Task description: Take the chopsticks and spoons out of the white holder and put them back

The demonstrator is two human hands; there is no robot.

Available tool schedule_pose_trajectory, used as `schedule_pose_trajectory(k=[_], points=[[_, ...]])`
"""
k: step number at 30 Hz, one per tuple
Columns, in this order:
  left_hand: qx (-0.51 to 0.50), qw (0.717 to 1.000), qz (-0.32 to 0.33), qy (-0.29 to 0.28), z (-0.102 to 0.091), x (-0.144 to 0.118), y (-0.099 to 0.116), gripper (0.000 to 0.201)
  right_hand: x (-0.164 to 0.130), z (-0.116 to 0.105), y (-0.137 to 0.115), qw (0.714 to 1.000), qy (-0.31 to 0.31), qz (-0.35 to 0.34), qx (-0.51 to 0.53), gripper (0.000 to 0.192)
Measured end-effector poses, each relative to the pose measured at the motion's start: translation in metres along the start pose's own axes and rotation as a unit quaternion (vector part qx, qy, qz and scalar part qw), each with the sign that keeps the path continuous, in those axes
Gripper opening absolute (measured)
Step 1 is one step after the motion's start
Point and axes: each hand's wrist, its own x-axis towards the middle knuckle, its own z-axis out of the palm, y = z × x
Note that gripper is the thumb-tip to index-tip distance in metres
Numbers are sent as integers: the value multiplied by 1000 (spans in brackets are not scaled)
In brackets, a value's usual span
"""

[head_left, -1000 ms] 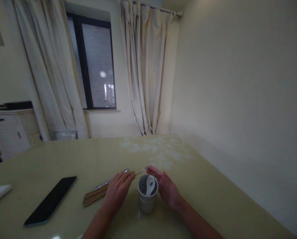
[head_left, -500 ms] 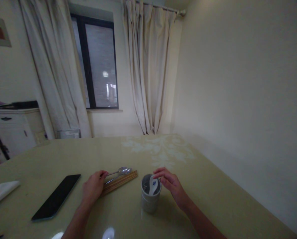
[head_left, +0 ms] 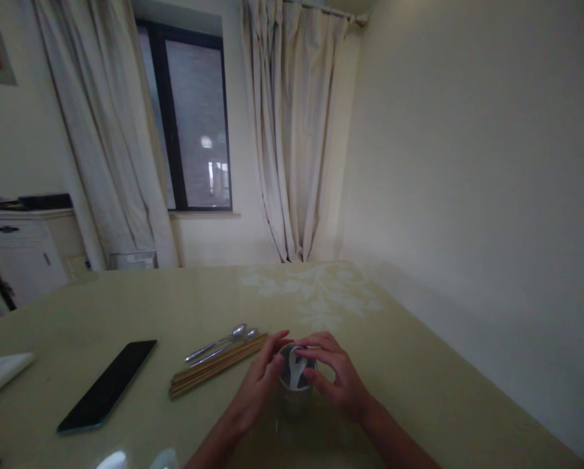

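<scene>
A: Count?

B: One cup (head_left: 296, 391), grey, on the table (head_left: 419, 378). One white spoon (head_left: 296, 368) standing in it, small blue mark on the bowl, too small to read. Two metal spoons (head_left: 223, 342) lying side by side, left of the cup. One bundle of chopsticks (head_left: 214, 368) just in front of those; can't count single sticks. One dark phone (head_left: 109, 385) further left, screen off. One white folded thing (head_left: 1, 374) at the far left edge, can't tell what.

A: Any text or brand?

B: None readable. Phone face is blank, cup wall is in shadow.

A: Hands?

B: Left hand (head_left: 260, 391) cups the left side of the cup, fingers curved toward the rim. Right hand (head_left: 335, 378) wraps the right side, fingers over the rim near the white spoon. Cup sits between both palms. Can't tell whether either hand actually grips it or only touches.

A: Metal spoons, chopsticks?

B: Clear of both hands, chopstick tips near the left fingertips.
</scene>
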Motion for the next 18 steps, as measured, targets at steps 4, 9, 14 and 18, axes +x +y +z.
schedule_pose_trajectory(k=[4,9,14,18], points=[[-36,998,8,-42,12,-8,0,78,0,-2,-8,997,10,37,68,35],[-47,998,-20,-43,7,-7,-4,72,4,-11,-4,963,111,101,223,47],[-62,996,-24,-55,5,-8,-6,83,7,-14,19,898,238,136,343,42],[-84,995,-11,-53,4,-4,-12,91,2,-4,34,890,217,171,362,41]])
